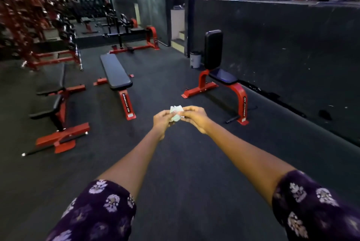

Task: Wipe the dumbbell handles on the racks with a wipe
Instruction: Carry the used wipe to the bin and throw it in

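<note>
A small crumpled pale wipe [176,113] is held out in front of me between both hands, above the dark gym floor. My left hand [162,121] pinches its left side and my right hand [195,117] pinches its right side, arms stretched forward. The red dumbbell rack [29,18] stands blurred at the far left, well away from both hands. Its dumbbell handles are too blurred to make out.
A flat bench [116,74] lies ahead at centre left, an adjustable bench [52,94] at the left, and an upright seat bench [218,73] at the right. A small white bin [195,59] stands by the dark wall. Black rubber floor [185,162] lies under my arms.
</note>
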